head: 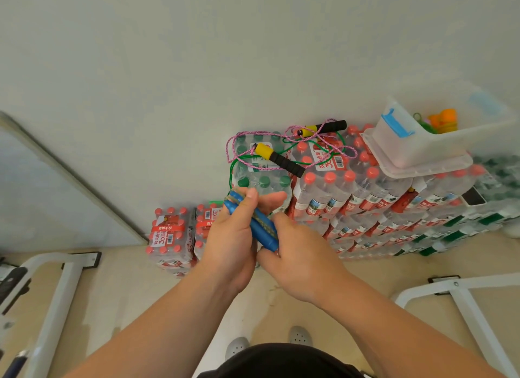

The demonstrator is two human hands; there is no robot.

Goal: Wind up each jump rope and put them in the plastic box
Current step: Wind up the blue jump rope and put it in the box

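My left hand (233,237) grips the blue handles (260,228) of a jump rope, thumb over their top end. A green cord (231,172) runs from them up over the water bottle packs. My right hand (298,256) holds the lower end of the same handles, fingers curled round them. A second rope with a pink cord (233,149) and yellow-and-black handles (278,158) lies loose on top of the packs. The clear plastic box (416,149) with a blue latch stands on the packs at the right, orange and green items inside.
Stacked shrink-wrapped water bottle packs (365,197) line the white wall. Two smaller packs (171,237) sit on the floor at the left. White metal frames (56,293) stand at both sides. My shoes (299,335) are on the beige floor below.
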